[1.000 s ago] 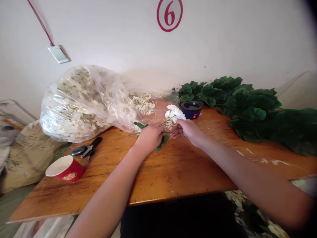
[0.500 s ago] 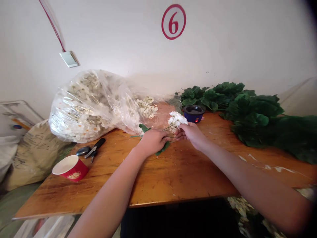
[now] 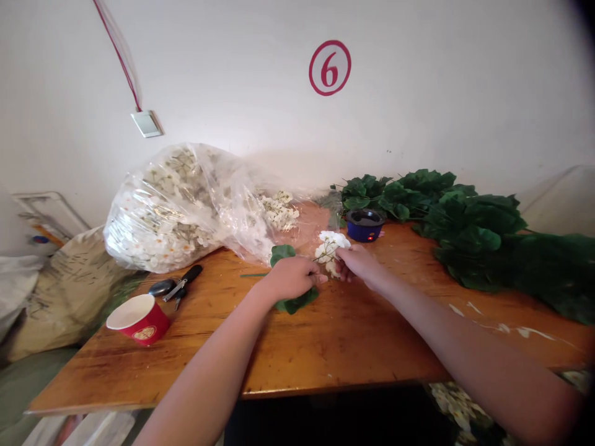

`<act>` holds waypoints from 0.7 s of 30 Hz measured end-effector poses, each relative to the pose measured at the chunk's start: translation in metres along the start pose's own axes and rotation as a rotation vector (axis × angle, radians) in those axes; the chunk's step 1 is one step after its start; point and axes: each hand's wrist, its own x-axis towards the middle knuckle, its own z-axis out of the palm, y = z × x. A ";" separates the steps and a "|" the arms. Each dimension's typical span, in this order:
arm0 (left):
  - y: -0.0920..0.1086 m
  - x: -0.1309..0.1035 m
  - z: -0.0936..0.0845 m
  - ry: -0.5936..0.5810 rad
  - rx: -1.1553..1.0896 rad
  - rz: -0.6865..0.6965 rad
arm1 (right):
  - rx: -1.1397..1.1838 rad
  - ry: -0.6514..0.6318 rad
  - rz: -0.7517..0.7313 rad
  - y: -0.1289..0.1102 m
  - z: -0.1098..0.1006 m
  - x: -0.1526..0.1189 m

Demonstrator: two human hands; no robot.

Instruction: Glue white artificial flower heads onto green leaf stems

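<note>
My left hand [image 3: 294,277] is closed around the stem of a flower spray. Green leaves [image 3: 282,253] stick out above and below that hand, and the stem end [image 3: 253,275] points left. At the other end, white artificial flowers [image 3: 331,243] face my right hand [image 3: 357,263], whose fingers pinch at the blooms and their thin stalks. Exactly where the right fingertips grip is partly hidden. Just behind the right hand stands a small blue pot [image 3: 365,230] with a dark inside and a lit red light.
A clear plastic bag [image 3: 158,214] of white flowers lies at the back left. Green leaf bunches [image 3: 469,223] spread along the right. A red paper cup [image 3: 151,328] and black-handled tools [image 3: 188,275] sit at the left of the wooden table [image 3: 362,347]. White scraps [image 3: 504,328] lie at right.
The camera view has tilted up slightly, so everything sits lower in the picture. The leaves around my left hand show more, and the white blooms at my right hand have turned and hang lower.
</note>
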 end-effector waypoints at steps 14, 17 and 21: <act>-0.033 0.017 0.030 0.187 -0.422 -0.158 | -0.750 0.664 -0.503 -0.027 -0.001 -0.024; -0.037 0.017 0.033 0.212 -0.483 -0.177 | -0.784 0.570 -0.665 -0.050 0.011 -0.018; -0.035 0.017 0.038 0.221 -0.450 -0.192 | -0.936 0.267 -0.681 -0.090 0.031 0.024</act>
